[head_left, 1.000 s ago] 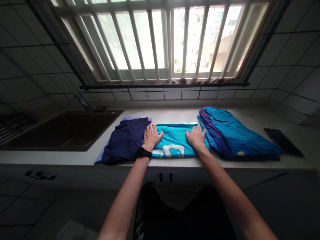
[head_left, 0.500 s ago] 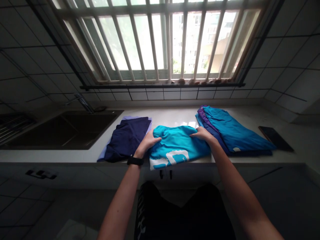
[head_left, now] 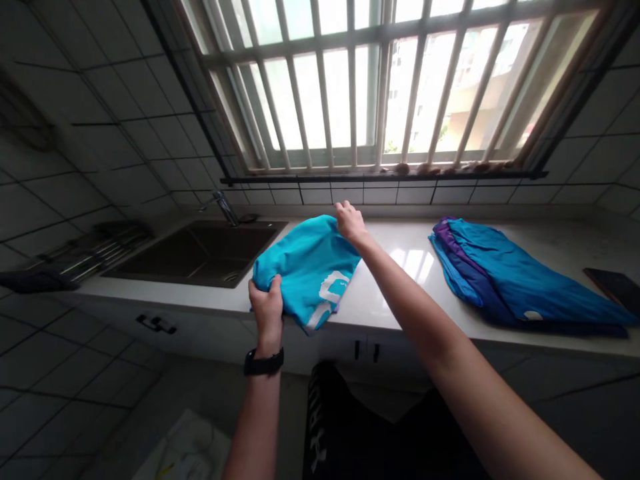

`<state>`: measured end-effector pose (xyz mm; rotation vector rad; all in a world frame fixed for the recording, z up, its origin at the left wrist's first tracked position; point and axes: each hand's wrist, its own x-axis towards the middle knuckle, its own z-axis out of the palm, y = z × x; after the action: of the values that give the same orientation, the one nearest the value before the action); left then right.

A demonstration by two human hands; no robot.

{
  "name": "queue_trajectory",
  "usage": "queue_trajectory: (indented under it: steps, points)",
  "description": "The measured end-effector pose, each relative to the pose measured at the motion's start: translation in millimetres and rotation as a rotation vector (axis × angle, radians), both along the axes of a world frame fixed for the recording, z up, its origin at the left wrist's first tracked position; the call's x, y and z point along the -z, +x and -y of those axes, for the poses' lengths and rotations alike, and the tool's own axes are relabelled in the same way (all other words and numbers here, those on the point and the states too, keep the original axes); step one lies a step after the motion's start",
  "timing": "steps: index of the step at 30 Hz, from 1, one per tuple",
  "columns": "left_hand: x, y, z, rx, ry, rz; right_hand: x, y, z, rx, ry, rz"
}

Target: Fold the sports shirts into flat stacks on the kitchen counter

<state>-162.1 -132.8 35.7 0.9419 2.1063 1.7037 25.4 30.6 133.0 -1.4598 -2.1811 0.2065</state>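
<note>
Folded teal shirt lifted at 10 o'clock over counter edge, pinched by left hand below, right hand gripping far corner, keeping folds together.

A bright turquoise shirt with a white print on it is held up. A black watch is worn on the wrist under the left hand. A little strip of pale purple is seen under the shirt's lower edge. On the white counter, a pile of clothes is seen in blue, dark blue and purple, with a small white spot on top. The sink is dark brown. The wall tiles are grey-white with dark lines between them. The window bars are pale cream. A flat black thing is seen at the far right. Black shorts with white letters are worn.
</note>
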Motion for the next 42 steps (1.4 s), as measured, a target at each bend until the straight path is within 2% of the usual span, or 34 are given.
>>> queue_trajectory:
  steps: [1,2,4,6,8,10,13,15,19,21,23,25,27,29,31,34,36,38,42]
  points:
    - [5.9,-4,2,-0.015,-0.034,0.001,6,-21,5,0.001,0.020,0.030]
    - [12.1,-8,4,-0.019,-0.071,-0.010,15,-38,12,-0.020,-0.017,0.060]
    - [23.2,-14,11,-0.012,-0.140,-0.065,40,-63,30,-0.092,-0.190,0.119]
    - [29.8,-20,15,-0.008,-0.192,-0.144,68,-77,47,-0.133,-0.337,0.166]
    - [31.3,-26,14,-0.007,-0.214,-0.224,90,-81,58,-0.160,-0.367,0.180]
    - [29.6,-34,6,-0.005,-0.225,-0.287,103,-80,60,-0.181,-0.359,0.163]
    - [27.2,-47,-12,0.022,-0.284,-0.337,105,-72,50,-0.219,-0.355,0.102]
    - [26.9,-54,-21,0.065,-0.334,-0.394,102,-60,38,-0.164,-0.314,0.055]
    - [25.1,-62,-27,0.133,-0.431,-0.504,99,-29,12,0.254,-0.242,0.021]
    - [21.0,-62,-26,0.147,-0.482,-0.501,99,-16,1,0.340,-0.268,0.034]
    - [15.5,-60,-25,0.172,-0.483,-0.487,95,-11,-8,0.282,-0.308,0.048]
    - [10.5,-56,-24,0.160,-0.400,-0.490,87,-15,-17,0.197,-0.313,0.050]
    - [8.2,-52,-21,0.091,-0.283,-0.501,75,-26,-26,0.144,-0.231,0.014]
    - [9.5,-49,-17,0.005,-0.201,-0.495,63,-41,-33,0.083,-0.092,-0.050]
    - [12.9,-47,-10,-0.057,-0.174,-0.473,55,-55,-36,0.044,0.013,-0.088]
    - [15.8,-43,-1,-0.111,-0.180,-0.546,58,-73,-27,0.068,0.042,-0.033]
    - [14.0,-37,-1,-0.060,-0.175,-0.685,70,-83,-13,0.012,0.038,0.010]
    - [11.3,-28,-10,0.084,-0.160,-0.812,86,-91,5,-0.123,-0.010,0.052]
    - [16.0,-7,-43,0.342,-0.237,-0.852,114,-94,33,-0.309,-0.150,0.159]
